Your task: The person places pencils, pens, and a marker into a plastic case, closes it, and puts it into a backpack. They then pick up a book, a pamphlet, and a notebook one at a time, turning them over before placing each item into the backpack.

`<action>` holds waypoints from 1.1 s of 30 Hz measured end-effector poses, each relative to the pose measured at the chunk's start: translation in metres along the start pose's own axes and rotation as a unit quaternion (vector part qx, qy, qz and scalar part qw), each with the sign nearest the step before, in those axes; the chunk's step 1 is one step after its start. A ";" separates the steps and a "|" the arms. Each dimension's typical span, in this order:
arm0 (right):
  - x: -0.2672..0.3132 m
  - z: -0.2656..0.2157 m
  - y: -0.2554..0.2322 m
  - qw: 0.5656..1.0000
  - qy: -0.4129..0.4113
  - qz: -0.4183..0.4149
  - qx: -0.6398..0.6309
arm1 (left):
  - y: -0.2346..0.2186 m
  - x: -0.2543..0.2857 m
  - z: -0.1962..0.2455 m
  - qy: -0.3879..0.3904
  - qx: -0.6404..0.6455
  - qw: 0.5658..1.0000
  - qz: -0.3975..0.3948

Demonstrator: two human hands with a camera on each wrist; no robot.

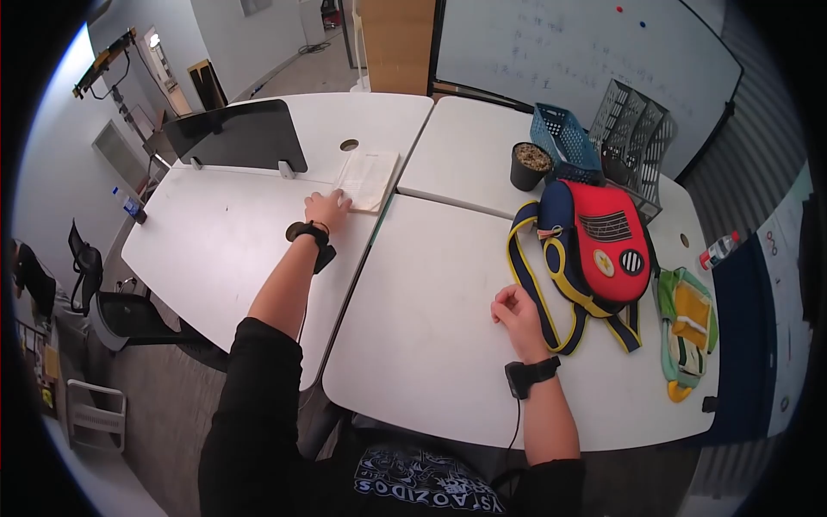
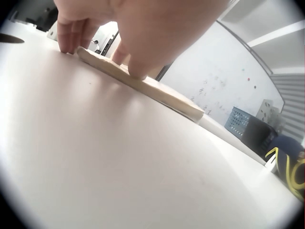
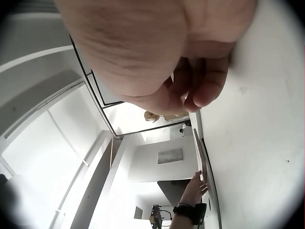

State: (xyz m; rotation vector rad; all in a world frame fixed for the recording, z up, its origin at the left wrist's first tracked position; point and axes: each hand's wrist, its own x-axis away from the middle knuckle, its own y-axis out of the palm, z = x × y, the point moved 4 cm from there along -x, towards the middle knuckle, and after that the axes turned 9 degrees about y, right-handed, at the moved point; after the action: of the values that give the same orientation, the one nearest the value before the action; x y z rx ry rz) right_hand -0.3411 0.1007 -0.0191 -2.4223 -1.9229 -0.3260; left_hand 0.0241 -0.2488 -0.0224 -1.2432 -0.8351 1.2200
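A cream-coloured book (image 1: 370, 179) lies flat on the left white table, near the seam between tables. My left hand (image 1: 327, 212) is at its near left corner. In the left wrist view the thumb (image 2: 138, 71) touches the long edge of the book (image 2: 157, 93), while other fingers (image 2: 71, 38) reach down past its left end. My right hand (image 1: 519, 320) rests low over the right table with loosely curled fingers and holds nothing. Just beyond it is the strap of a red and navy backpack (image 1: 607, 241) with yellow trim.
Behind the backpack stand a potted plant (image 1: 529, 165), a blue basket (image 1: 564, 142) and a grey file rack (image 1: 633, 138). A green and yellow bag (image 1: 687, 323) and a bottle (image 1: 720, 250) are at the right. A dark divider (image 1: 241, 138) and another bottle (image 1: 129, 205) are at the left.
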 end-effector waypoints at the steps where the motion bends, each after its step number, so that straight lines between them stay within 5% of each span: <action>1: 0.001 0.001 -0.002 1.000 0.007 -0.016 -0.011 | 0.000 0.000 0.002 0.000 0.001 1.000 0.003; 5: -0.005 0.006 -0.009 0.996 0.015 -0.044 -0.070 | -0.003 -0.014 0.013 -0.006 0.006 1.000 0.022; 7: -0.008 0.006 -0.010 0.996 0.020 -0.052 -0.072 | -0.015 -0.015 0.022 -0.073 0.019 0.997 -0.008; 10: -0.010 0.006 -0.010 0.997 0.019 -0.051 -0.058 | 0.004 -0.031 0.007 -0.045 0.160 0.986 0.015; 14: -0.011 0.008 -0.011 0.997 0.015 -0.067 -0.044 | 0.009 -0.034 -0.004 -0.033 0.157 0.985 0.061; 16: -0.009 0.008 -0.011 0.997 0.015 -0.068 -0.029 | 0.017 -0.031 -0.011 -0.124 0.502 0.848 -0.115; 17: -0.009 0.007 -0.011 0.998 0.011 -0.065 -0.023 | 0.013 -0.027 -0.011 -0.125 0.504 0.847 -0.112; 19: -0.007 0.007 -0.008 0.997 0.008 -0.069 -0.014 | 0.013 -0.009 -0.010 -0.192 0.679 0.697 -0.129; 23: -0.005 0.011 -0.009 0.998 0.002 -0.061 -0.022 | -0.018 0.036 -0.001 -0.176 0.648 0.729 -0.137; 25: -0.005 0.011 -0.009 0.998 0.004 -0.061 -0.029 | -0.019 0.050 -0.003 -0.169 0.722 0.647 -0.175; 27: -0.001 0.007 -0.006 0.998 0.004 -0.058 -0.022 | -0.020 0.072 -0.002 -0.180 0.745 0.621 -0.163; 29: 0.001 0.005 -0.004 0.998 0.005 -0.057 -0.016 | -0.008 0.093 0.005 -0.084 0.839 0.488 -0.227; 31: 0.003 0.005 0.000 0.998 0.006 -0.055 -0.010 | -0.046 0.140 0.058 -0.012 0.860 0.469 -0.202; 33: 0.005 0.005 0.003 0.997 0.009 -0.062 0.034 | -0.037 0.171 0.083 -0.006 0.865 0.453 -0.216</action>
State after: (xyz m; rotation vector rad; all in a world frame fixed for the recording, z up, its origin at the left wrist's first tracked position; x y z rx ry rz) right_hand -0.3363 0.1053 -0.0223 -2.2566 -2.0459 -0.2812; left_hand -0.0115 -0.0601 0.0043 0.7064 0.3630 0.8999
